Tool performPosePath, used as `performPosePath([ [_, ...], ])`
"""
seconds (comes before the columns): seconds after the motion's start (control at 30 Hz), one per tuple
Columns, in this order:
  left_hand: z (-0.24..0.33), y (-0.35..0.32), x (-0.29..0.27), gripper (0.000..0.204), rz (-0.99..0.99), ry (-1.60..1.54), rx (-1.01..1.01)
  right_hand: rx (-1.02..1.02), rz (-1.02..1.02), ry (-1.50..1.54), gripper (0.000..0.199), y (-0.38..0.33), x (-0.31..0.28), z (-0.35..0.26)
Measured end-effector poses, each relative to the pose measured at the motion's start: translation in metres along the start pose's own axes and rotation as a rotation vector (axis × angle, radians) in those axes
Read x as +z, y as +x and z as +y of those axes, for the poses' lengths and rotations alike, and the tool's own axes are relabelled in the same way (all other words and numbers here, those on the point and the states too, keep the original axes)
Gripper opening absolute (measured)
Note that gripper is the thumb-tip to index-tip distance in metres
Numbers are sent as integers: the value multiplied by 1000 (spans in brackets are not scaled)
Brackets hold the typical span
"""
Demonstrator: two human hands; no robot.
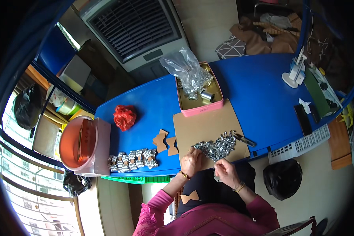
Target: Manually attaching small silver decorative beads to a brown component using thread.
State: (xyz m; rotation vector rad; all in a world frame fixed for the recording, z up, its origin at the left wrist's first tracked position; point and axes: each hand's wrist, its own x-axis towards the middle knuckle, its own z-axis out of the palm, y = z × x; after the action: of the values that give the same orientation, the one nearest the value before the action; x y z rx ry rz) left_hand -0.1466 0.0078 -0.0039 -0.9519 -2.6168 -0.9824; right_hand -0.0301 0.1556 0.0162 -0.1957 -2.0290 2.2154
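A heap of small shiny silver beads (220, 147) lies on a brown cardboard sheet (188, 124) at the table's front. My left hand (191, 162) is at the heap's left edge, its fingers drawn together; whatever they pinch is too small to make out. Just below the heap, over my lap, my right hand (226, 173) has its fingertips pressed together, with something small and pale hanging under them that I cannot name. Black-handled pliers (244, 139) rest by the heap's right side. One bow-shaped card (190, 197) lies on my lap.
Left of the sheet are bow-shaped cards (172, 146) and bundles of silver beadwork (133, 160). Behind it stands a pink tin (202, 110) holding a clear bag (188, 72) and a wire spool (207, 96). A red plastic bag (124, 117) and pink basin (69, 143) are further left.
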Motion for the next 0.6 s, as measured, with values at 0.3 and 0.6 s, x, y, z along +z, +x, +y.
performPosePath([
  [0.3,26,-8,-14,11,-164,-837,-460,-59,41,-256,6,4,1,-4],
  [0.6,52,-26,-23,14,-310,-1361,-792,-260,68,-450,9,-3,2,-8],
])
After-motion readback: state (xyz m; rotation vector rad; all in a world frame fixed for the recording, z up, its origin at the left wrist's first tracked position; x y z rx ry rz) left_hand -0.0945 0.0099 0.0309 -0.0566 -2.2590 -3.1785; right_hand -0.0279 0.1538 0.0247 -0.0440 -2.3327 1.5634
